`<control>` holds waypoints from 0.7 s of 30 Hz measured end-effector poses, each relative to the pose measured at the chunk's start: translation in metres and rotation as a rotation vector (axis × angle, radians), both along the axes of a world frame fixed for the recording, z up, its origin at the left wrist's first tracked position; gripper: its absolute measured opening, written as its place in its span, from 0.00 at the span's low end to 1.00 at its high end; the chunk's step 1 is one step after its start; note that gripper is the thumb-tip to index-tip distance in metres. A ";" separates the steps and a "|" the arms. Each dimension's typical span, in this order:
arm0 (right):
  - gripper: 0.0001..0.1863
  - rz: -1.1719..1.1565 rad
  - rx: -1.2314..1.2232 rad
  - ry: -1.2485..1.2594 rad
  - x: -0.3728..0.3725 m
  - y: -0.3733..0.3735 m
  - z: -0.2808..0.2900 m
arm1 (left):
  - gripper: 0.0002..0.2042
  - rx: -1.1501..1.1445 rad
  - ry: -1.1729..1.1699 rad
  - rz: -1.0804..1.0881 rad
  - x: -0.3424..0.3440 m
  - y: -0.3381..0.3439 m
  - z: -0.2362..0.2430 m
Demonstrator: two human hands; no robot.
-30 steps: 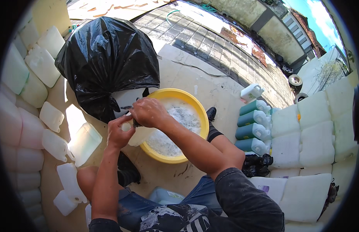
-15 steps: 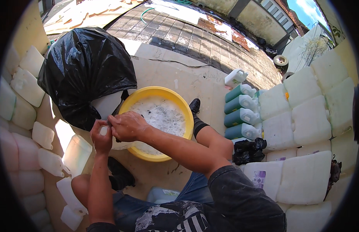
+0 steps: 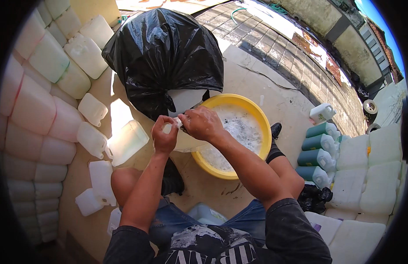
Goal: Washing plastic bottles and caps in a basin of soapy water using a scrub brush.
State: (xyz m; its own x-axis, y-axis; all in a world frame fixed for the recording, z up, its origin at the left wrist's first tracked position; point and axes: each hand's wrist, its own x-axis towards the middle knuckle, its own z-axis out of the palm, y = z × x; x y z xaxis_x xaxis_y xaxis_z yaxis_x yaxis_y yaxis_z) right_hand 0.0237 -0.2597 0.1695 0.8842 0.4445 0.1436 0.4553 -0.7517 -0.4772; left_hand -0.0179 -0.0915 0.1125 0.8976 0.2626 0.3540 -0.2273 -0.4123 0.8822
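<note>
Both of my hands are together at a pale plastic jug (image 3: 187, 145), just left of a yellow basin (image 3: 266, 127) of foamy water. My left hand (image 3: 164, 137) is closed around a whitish part at the jug's top, which shows between thumb and fingers. Pressed up against it, my right hand (image 3: 200, 124) has its fingers curled in; what they grip is hidden. Wet suds spot its back. Behind the hands bulges a large black plastic bag (image 3: 166, 57), and a white surface (image 3: 185, 99) shows below its gathered edge.
Stacked translucent jerrycans (image 3: 32, 103) line the left wall, with loose ones (image 3: 129, 141) on the floor. Green-filled jugs (image 3: 316, 158) lie at the right beside more white jerrycans (image 3: 380, 176) and a crumpled black bag (image 3: 315, 198). A bluish container (image 3: 206, 214) sits between my legs.
The view has swung left, so the scene sits further right in the picture. Both hands stay together at the jug's top, with the right still against the left.
</note>
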 end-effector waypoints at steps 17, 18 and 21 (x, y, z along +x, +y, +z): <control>0.10 -0.217 0.874 0.240 -0.067 -0.023 -0.139 | 0.26 0.071 0.342 -0.195 -0.040 0.100 -0.012; 0.10 -0.273 0.851 0.425 -0.068 -0.023 -0.142 | 0.24 0.075 0.371 -0.220 -0.041 0.103 -0.014; 0.09 -0.283 0.900 0.389 -0.066 -0.001 -0.124 | 0.23 0.012 0.320 -0.235 -0.045 0.098 -0.013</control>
State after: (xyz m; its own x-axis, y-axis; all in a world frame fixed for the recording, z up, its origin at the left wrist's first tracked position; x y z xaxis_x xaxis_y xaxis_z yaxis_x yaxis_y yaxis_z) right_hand -0.0423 -0.2611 0.0460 0.9967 0.0810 0.0017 0.0096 -0.0970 -0.9952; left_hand -0.0627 0.0062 0.0991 0.9982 0.0341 0.0488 -0.0315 -0.3924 0.9193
